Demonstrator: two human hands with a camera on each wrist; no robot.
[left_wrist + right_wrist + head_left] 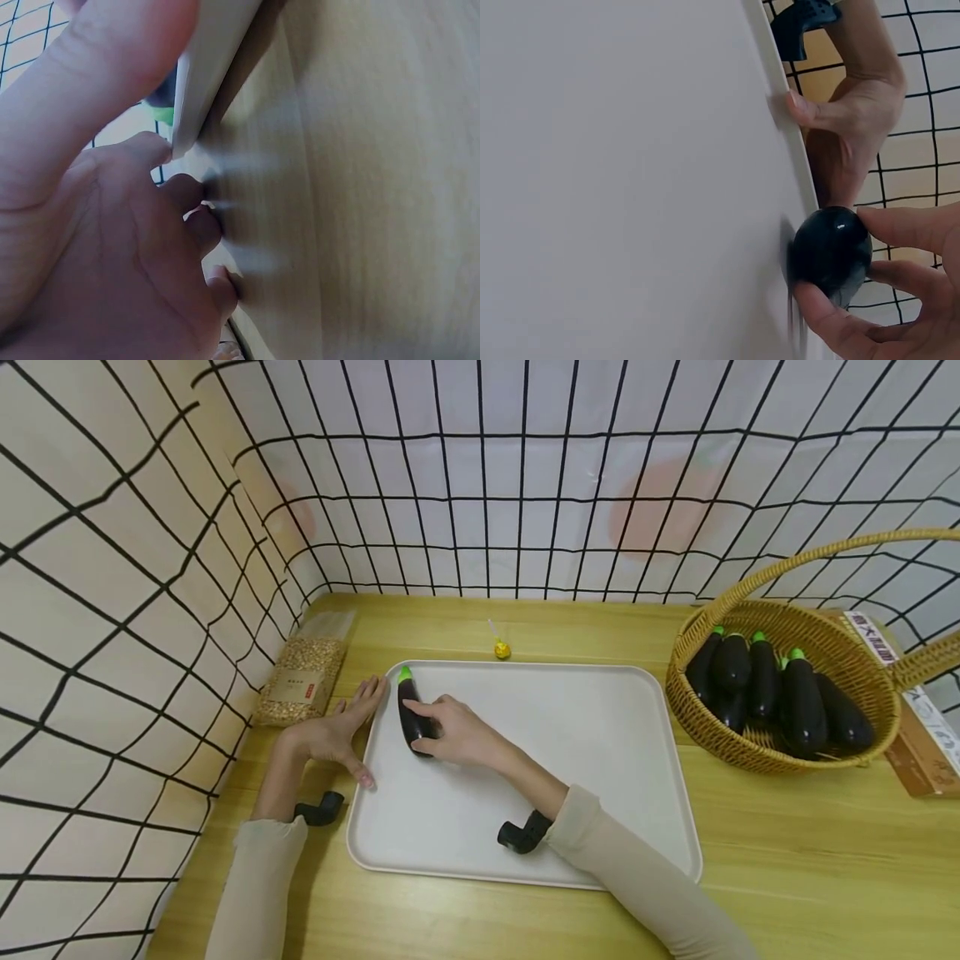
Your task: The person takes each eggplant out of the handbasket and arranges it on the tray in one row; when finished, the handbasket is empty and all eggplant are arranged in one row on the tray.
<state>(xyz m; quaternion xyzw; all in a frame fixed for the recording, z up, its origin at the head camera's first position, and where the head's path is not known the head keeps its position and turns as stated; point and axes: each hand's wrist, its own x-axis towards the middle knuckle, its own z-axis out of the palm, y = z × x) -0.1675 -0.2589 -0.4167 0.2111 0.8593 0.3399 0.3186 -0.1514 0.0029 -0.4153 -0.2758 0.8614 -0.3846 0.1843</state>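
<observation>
A dark purple eggplant (407,697) with a bright green stem end lies at the left side of a white tray (570,760), its stem toward the far edge. My right hand (465,732) holds it between thumb and fingers; in the right wrist view its rounded dark end (829,251) shows between the fingertips. Along the tray's left rim rests my left hand (330,737), fingers spread and thumb touching the rim. In the left wrist view, those fingers reach down to the wood beside the tray wall (202,75).
A wicker basket (697,735) of several eggplants stands on the right, beside a cardboard box (918,752). A bag of grains (300,681) lies at the left. Behind the tray is a yellow-wrapped lollipop (502,649). Grid-patterned cloth encloses the wooden table (810,860) at the back and left.
</observation>
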